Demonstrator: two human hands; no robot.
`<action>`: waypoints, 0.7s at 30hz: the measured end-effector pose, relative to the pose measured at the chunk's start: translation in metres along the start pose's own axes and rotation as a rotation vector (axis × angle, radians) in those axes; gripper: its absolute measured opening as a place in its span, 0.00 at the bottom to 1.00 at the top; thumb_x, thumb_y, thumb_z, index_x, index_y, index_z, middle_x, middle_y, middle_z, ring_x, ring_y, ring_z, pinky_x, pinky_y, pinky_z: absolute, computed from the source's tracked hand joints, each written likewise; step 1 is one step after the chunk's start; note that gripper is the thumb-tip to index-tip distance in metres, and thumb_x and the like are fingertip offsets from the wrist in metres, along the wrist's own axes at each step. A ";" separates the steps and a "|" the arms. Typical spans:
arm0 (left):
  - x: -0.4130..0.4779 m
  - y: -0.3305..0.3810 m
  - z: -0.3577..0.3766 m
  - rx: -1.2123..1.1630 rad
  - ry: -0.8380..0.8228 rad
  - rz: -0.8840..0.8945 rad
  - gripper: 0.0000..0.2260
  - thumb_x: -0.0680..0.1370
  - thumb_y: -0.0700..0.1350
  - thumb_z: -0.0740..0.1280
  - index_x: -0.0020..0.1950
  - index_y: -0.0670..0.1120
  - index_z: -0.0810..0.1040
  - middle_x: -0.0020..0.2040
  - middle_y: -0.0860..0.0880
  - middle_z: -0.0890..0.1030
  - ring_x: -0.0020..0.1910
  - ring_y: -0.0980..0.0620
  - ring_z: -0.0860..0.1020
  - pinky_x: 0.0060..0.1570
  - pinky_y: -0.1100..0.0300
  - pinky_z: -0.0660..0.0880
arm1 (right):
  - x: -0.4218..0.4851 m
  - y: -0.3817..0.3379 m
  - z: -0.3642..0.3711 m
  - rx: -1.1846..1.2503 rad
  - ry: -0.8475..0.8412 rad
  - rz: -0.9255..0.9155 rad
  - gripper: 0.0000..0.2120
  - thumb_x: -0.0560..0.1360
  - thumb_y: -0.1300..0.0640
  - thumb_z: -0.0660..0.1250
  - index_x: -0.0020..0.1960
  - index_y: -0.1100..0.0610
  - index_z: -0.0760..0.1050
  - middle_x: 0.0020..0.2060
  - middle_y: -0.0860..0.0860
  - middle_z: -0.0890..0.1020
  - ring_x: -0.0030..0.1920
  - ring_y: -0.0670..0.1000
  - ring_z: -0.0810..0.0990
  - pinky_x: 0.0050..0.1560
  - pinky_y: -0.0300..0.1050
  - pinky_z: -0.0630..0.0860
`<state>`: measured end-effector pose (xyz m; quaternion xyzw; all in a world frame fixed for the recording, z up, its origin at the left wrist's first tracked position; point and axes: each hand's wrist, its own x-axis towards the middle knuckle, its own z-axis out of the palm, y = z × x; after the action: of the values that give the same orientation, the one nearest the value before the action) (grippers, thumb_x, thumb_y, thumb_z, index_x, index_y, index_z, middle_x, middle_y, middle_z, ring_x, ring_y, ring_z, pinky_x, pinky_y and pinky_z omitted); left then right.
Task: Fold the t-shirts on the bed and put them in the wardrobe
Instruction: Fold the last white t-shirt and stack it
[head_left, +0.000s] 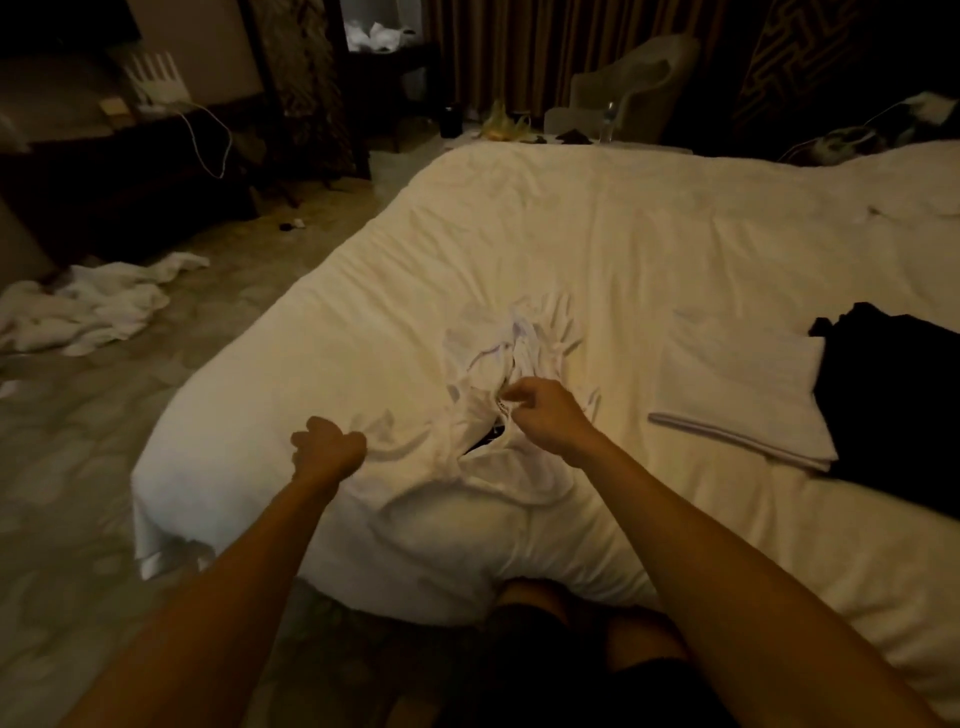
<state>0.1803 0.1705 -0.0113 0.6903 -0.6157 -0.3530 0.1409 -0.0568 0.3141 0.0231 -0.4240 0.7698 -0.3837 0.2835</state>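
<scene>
Near bed (260, 493) edge, frame centre: crumpled white t-shirt (519, 353) being gripped by left hand (327, 447), fingers curled on fabric; being pinched by right hand (540, 415), likely for spreading flat. Farther right: folded white garment (737, 384) being kept aside.

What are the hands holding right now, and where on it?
Both hold the white t-shirt: the right hand pinches its neck opening; the left hand grips white fabric at its left side, apparently the shirt's edge.
</scene>
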 end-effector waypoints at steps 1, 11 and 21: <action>-0.001 0.003 0.003 0.030 0.054 0.049 0.26 0.78 0.44 0.66 0.73 0.38 0.64 0.72 0.36 0.65 0.69 0.35 0.69 0.67 0.44 0.69 | 0.001 0.009 0.001 -0.070 -0.018 0.017 0.19 0.74 0.66 0.63 0.62 0.57 0.79 0.61 0.52 0.81 0.63 0.52 0.78 0.65 0.49 0.74; 0.006 0.050 0.070 0.354 -0.272 0.674 0.32 0.75 0.65 0.68 0.71 0.48 0.70 0.63 0.45 0.80 0.60 0.43 0.79 0.57 0.52 0.76 | 0.026 0.037 0.023 -0.451 -0.237 -0.004 0.18 0.79 0.60 0.60 0.67 0.53 0.76 0.65 0.53 0.78 0.64 0.56 0.76 0.64 0.48 0.72; 0.065 0.041 0.041 0.047 0.041 0.421 0.08 0.80 0.43 0.63 0.43 0.41 0.73 0.46 0.36 0.80 0.48 0.37 0.77 0.43 0.55 0.64 | 0.086 0.030 0.018 -0.536 -0.038 -0.009 0.11 0.77 0.55 0.66 0.58 0.52 0.80 0.52 0.53 0.83 0.50 0.55 0.81 0.52 0.48 0.79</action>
<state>0.1217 0.1099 -0.0351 0.5567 -0.7513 -0.2870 0.2080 -0.0978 0.2437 -0.0214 -0.4945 0.8365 -0.1594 0.1741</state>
